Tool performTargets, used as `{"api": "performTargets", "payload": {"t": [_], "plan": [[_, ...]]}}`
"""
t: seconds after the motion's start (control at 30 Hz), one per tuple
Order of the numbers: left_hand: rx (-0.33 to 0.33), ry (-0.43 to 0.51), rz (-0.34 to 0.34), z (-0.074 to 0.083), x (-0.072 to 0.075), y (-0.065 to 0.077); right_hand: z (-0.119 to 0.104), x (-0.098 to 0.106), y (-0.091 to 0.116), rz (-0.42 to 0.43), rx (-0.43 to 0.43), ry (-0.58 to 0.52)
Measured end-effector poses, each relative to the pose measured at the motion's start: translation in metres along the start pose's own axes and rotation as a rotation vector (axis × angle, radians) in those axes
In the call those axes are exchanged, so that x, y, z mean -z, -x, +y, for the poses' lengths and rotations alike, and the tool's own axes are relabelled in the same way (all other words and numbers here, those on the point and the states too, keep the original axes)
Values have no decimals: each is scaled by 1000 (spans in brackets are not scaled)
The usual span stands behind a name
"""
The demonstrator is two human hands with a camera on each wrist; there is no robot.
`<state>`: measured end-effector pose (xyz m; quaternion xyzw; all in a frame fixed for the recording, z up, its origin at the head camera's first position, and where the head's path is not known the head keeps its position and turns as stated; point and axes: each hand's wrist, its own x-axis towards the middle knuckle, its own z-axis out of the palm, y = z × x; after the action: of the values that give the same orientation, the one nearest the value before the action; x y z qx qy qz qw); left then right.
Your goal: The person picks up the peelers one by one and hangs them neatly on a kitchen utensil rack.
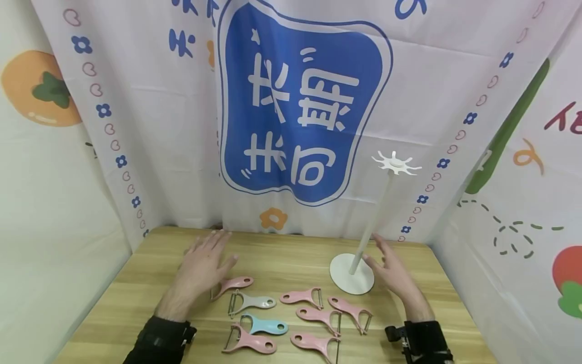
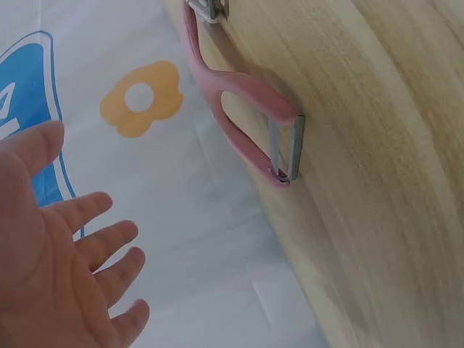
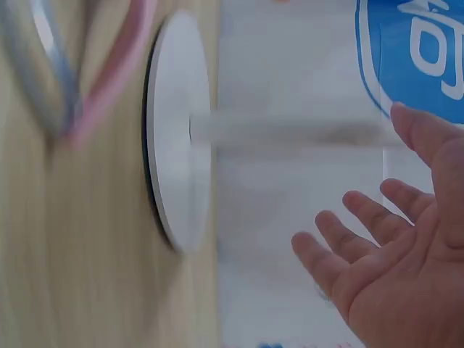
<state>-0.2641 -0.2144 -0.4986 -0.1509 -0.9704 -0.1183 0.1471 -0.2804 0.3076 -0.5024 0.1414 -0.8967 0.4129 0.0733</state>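
Note:
My left hand (image 1: pixel 202 268), fingers extended and holding nothing, is over the left part of the table. Just beside it lies a pink peeler (image 1: pixel 237 283), its blade end partly hidden by the hand; in the left wrist view this pink peeler (image 2: pixel 217 80) is apart from the fingers. On the right, my right hand (image 1: pixel 394 273) is spread with its palm toward a white stand (image 1: pixel 374 217). The stand has a round base (image 1: pixel 341 275), a thin upright pole and a ring of hooks on top. In the right wrist view, the thumb overlaps the pole (image 3: pixel 290 132).
Several more pink peelers (image 1: pixel 313 314), a pale grey one (image 1: pixel 256 302) and a light blue one (image 1: pixel 268 326) lie spread across the front middle of the wooden table (image 1: pixel 291 253). A printed white curtain (image 1: pixel 177 151) hangs behind the table, with similar cloth on both sides.

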Motion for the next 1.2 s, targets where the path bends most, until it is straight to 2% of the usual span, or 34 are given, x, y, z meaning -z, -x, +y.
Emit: {"api": "performTargets", "payload": {"t": [0.17, 0.27, 0.37, 0.47, 0.57, 0.67, 0.73, 0.93, 1.2], "plan": [[1, 5, -21, 1, 1, 2, -5, -18, -8, -29, -50, -368], [1, 13, -29, 2, 1, 4, -7, -25, -12, -17, -43, -493], [-1, 52, -53, 1, 2, 6, -7, -30, -14, 6, -44, -567], [-12, 110, -115, 1, 2, 7, -7, -32, -15, 29, -71, -603], [-13, 173, -213, 0, 0, 7, -5, -34, -14, 35, -90, -616], [-11, 191, -299, -2, -5, 6, -3, -34, -15, 38, -99, -621], [-13, 197, -331, -1, -9, 5, -2, -35, -15, 36, -98, -621], [-11, 194, -358, 2, -17, 5, -1, -35, -15, 47, -90, -603], [-76, 116, -357, 5, -22, 7, -1, -35, -15, 47, -100, -582]]}}
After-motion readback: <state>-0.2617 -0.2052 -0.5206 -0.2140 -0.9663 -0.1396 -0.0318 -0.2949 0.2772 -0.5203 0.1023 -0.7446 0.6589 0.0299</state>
